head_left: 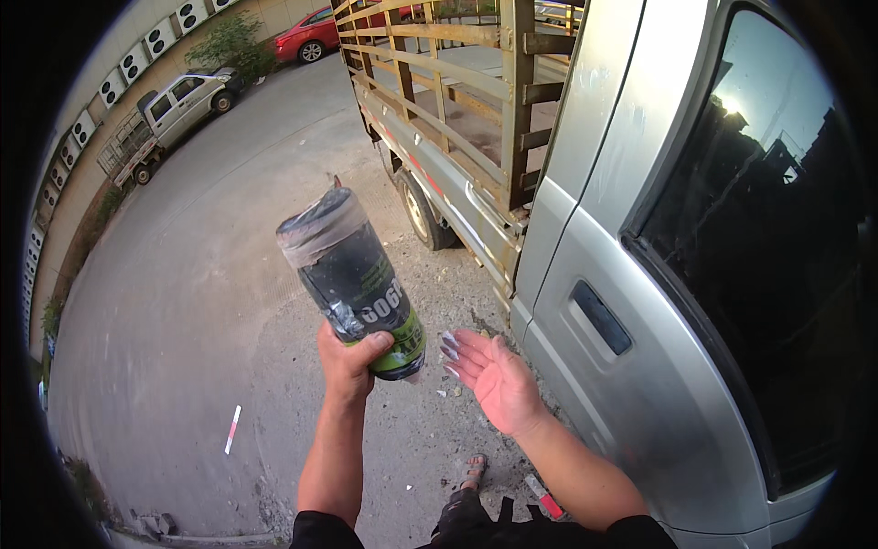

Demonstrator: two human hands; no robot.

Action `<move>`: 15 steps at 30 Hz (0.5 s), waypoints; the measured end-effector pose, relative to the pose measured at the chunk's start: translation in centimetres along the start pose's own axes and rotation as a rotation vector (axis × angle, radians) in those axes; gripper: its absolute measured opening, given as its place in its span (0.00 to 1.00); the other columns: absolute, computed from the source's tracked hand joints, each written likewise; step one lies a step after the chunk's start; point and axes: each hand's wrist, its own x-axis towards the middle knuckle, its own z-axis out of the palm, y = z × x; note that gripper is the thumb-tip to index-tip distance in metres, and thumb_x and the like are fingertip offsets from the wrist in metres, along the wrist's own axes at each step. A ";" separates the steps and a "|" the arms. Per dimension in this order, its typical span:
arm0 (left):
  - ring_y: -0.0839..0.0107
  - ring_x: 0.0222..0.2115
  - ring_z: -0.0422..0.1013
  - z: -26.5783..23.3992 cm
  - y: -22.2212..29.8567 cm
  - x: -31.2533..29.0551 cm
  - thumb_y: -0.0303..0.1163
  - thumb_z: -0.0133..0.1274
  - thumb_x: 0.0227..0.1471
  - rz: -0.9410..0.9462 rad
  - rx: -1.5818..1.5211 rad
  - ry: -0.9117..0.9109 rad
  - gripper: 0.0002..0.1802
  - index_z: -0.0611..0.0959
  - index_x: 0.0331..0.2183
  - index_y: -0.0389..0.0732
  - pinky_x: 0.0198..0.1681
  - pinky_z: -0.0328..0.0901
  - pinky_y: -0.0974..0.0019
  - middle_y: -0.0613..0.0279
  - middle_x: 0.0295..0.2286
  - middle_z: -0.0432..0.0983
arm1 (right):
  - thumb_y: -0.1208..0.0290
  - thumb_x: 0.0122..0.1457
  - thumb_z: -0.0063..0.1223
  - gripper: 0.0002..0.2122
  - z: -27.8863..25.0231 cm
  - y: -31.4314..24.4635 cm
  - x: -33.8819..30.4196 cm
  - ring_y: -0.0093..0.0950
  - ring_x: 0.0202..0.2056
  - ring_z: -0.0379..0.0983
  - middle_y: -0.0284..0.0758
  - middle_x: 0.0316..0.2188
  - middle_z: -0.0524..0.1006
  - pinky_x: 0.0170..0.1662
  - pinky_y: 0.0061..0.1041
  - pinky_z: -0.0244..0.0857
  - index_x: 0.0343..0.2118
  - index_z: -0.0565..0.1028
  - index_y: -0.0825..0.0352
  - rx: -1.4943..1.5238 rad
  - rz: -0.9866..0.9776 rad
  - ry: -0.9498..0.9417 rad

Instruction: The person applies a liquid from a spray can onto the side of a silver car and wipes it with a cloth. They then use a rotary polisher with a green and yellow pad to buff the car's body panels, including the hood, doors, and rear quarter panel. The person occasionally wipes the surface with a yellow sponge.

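My left hand is wrapped round the lower part of a black and green cylindrical container, thumb across its front. The container is tilted, its upper end leaning left, with a pale tape-like band round that end. What is inside it, if anything, cannot be made out. To its right, my right hand is held palm up with the fingers stretched out, holding nothing. Silvery grey smears cover some of its fingertips. Beside this hand stands the silver truck door with a dark recessed handle.
A rusty slatted truck bed and a rear wheel are ahead. A red and white strip lies on the grey ground. Farther off are a parked small truck, a red car and wall-mounted air-conditioner units.
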 end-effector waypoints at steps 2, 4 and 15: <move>0.66 0.39 0.79 1.8 0.9 0.9 0.27 0.74 0.38 0.026 0.031 -0.052 0.34 0.78 0.48 0.32 0.47 0.73 0.61 0.57 0.40 0.82 | 0.45 0.71 0.40 0.35 1.5 1.5 -0.6 0.39 0.65 0.62 0.50 0.63 0.67 0.70 0.40 0.53 0.63 0.62 0.78 0.200 -0.053 0.036; 0.65 0.38 0.79 3.1 1.7 0.9 0.25 0.75 0.38 0.047 0.054 -0.059 0.34 0.77 0.48 0.32 0.47 0.74 0.60 0.56 0.39 0.82 | 0.46 0.71 0.40 0.33 3.1 1.8 -0.9 0.37 0.62 0.65 0.47 0.59 0.70 0.70 0.39 0.54 0.62 0.64 0.76 0.350 -0.144 0.014; 0.66 0.39 0.79 5.0 4.9 -1.1 0.27 0.76 0.35 0.030 0.422 -0.150 0.36 0.78 0.48 0.33 0.47 0.73 0.61 0.57 0.40 0.82 | 0.51 0.74 0.34 0.30 5.9 3.4 -3.2 0.35 0.61 0.66 0.47 0.60 0.68 0.68 0.36 0.58 0.63 0.61 0.78 0.570 0.012 0.165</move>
